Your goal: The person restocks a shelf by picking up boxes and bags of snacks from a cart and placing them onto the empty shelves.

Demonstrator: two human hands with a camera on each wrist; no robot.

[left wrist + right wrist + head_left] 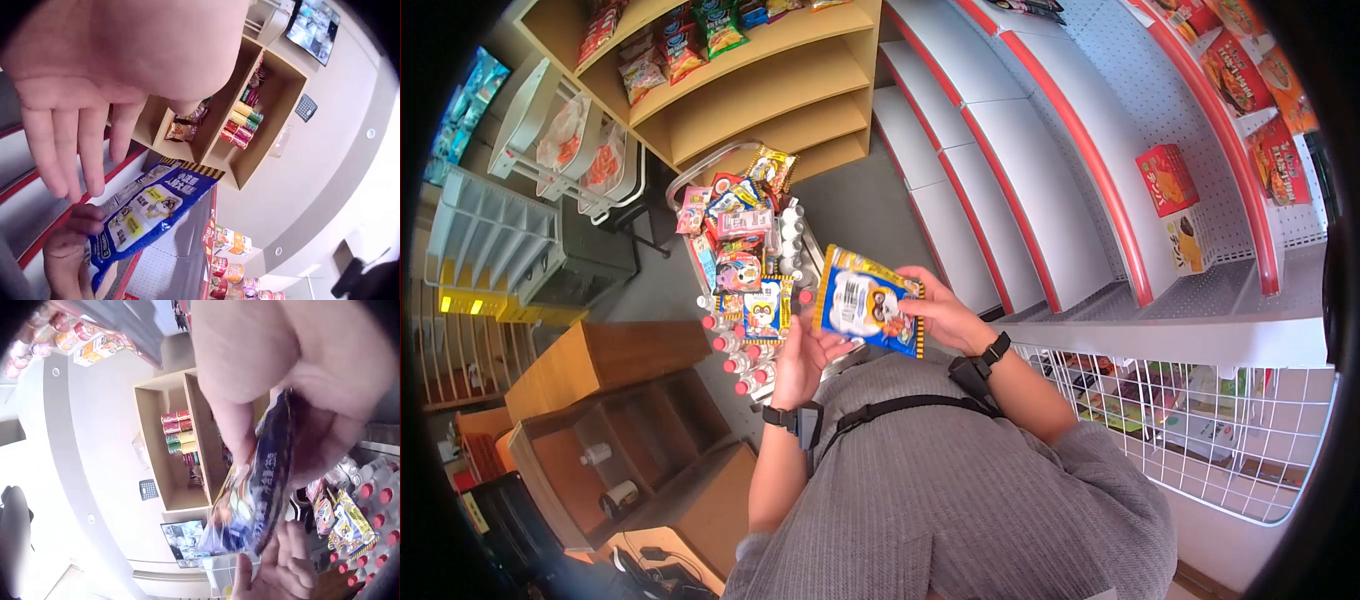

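Note:
A blue and yellow snack bag (862,303) with a cartoon animal face on it is up in front of my waist. My right hand (948,316) grips its right edge, and in the right wrist view the thumb presses one face of the bag (250,494) with fingers behind it. At the bag's lower left is my left hand (802,358); its fingers are straight in the left wrist view and hold nothing. Below and to the left, a cart (816,258) carries several snack bags, among them a similar blue and yellow bag (767,308), and red-capped bottles (756,378).
White shelves with red edges (1040,190) rise at the right, holding a red box (1167,180) and a yellow-white box (1190,240). A wooden shelf (770,85) with snack bags stands ahead. A white wire basket (1200,440) hangs at the lower right; a wooden cabinet (620,430) is at left.

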